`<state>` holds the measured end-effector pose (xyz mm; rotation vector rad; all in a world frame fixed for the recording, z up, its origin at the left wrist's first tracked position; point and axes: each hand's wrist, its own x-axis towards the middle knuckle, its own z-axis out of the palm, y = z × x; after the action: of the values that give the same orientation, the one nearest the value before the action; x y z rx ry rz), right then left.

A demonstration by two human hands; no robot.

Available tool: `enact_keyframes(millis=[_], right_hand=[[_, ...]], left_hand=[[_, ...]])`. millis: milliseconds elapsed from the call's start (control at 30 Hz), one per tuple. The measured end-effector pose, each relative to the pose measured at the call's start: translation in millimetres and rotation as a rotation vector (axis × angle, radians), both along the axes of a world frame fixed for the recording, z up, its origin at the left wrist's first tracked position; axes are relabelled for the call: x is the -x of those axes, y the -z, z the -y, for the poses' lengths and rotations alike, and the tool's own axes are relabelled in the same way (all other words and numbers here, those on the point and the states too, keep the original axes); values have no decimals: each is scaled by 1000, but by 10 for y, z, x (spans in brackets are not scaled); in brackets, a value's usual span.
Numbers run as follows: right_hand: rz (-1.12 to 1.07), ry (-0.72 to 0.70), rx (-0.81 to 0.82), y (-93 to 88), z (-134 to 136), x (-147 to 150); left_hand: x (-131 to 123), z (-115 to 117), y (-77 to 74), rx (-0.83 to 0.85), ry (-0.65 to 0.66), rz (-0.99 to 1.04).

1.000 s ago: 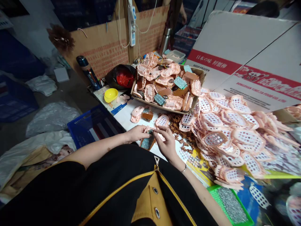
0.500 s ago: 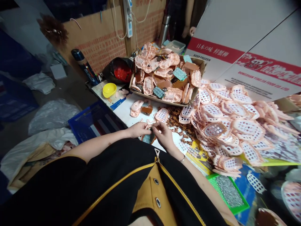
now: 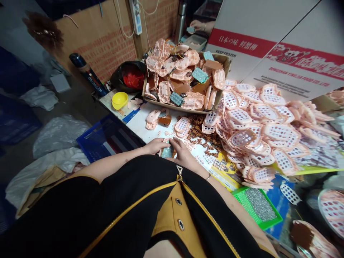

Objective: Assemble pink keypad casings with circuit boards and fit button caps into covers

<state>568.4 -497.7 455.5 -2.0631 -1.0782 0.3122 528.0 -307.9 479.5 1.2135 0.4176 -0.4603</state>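
Close to my body, at the table's near edge, a pink plastic shell with a teal circuit board (image 3: pixel 167 152) in it lies between my hands. My left hand (image 3: pixel 156 146) grips its left side, thumb and fingers at the upper edge. On the other side, my right hand (image 3: pixel 183 153) has its fingers bent over the upper right edge of the piece. Part of the shell is hidden under the fingers. Just beyond are small pink bits, a pink shell half (image 3: pixel 153 119) beside a brown board (image 3: pixel 165 121), and a pink cover with holes (image 3: pixel 182 127).
A cardboard box (image 3: pixel 172 106) of pink shells and boards stands behind. A large pile of perforated pink covers (image 3: pixel 266 130) fills the right. Small brown parts (image 3: pixel 202 132), a yellow bowl (image 3: pixel 119 100) and a green basket of screws (image 3: pixel 271 224) lie around. A co-worker's hand (image 3: pixel 199 25) shows at the back.
My fingertips were pinched together above the piece; now they are apart, at its two sides, and more of the teal board shows. A co-worker's hand with a teal board has come into sight behind.
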Motion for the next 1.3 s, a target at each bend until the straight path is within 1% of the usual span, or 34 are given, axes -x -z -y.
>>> enact_keyframes(millis=[100,167,267,400,500,567,633,700,767,833,933,1100,1200,1300], right_hand=[[73,12,-25,-16,8,29],[143,17,-48,-39,20,46],[213,10,-72,-57,26,59],[189,50,-79,-16,-21,69],[73,76,-115,21,-68,57],[-68,90,-156,30,-85,28],[-281,112,-236,33,-86,-15],[-546,154,-358,42,-75,-59],[-781,235,-477,63,-63,-87],[-928,312,-554,88,-59,-96],[-1013,376,-614,110,-80,-81],[-1030,397,-641,97,-164,-39],[-1010,396,-649,101,-213,-19],[-955,432,-636,129,-248,7]], left_hand=[[34,48,-59,145,-23,38],[55,62,-94,206,-13,66],[66,59,-89,222,-20,99],[46,44,-28,207,-37,123],[26,35,-24,203,-29,114],[14,24,-43,210,-36,96],[-1,4,-67,230,-36,68],[-23,-24,-92,256,-23,33],[-56,-51,-116,272,-22,7],[-97,-71,-140,277,-43,-3],[-160,-77,-172,271,-90,1],[-231,-73,-207,255,-110,-4],[-267,-89,-215,250,-97,-9],[-325,-113,-207,259,-48,-12]])
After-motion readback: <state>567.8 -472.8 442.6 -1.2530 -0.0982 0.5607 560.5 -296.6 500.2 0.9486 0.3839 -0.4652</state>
